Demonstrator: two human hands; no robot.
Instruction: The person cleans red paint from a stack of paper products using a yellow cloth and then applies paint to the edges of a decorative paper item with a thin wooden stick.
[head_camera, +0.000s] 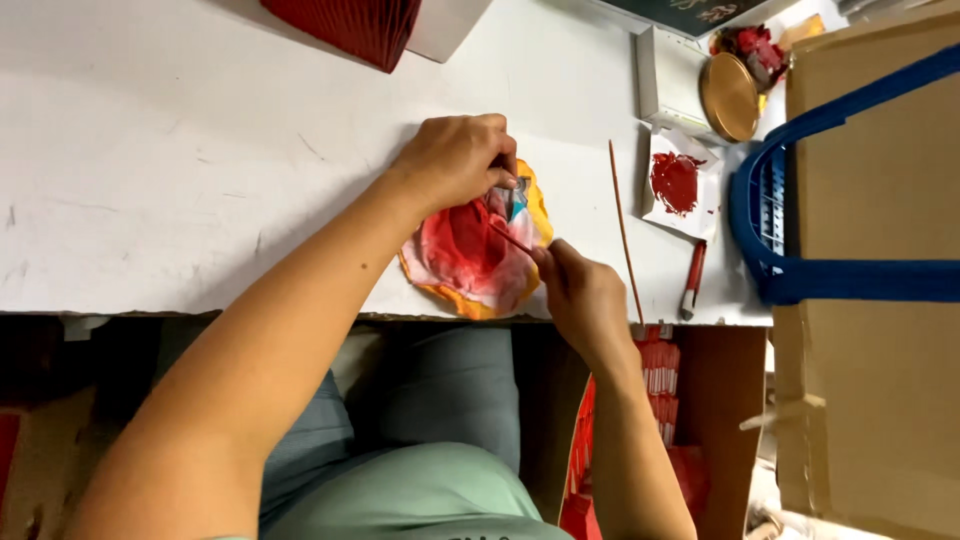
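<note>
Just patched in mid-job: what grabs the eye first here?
The red-stained, orange-edged round pad at the white table's near edge, with the left hand pressing its top and the right hand working a thin red stick over it. To the right, a red paint blob on paper and a blue basket.

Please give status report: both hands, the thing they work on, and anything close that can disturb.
Left hand pinches small clear piece over red-stained paper pad. Right hand holds thin stick to it. Loose long stick, red paint patch nearby, apart.
</note>
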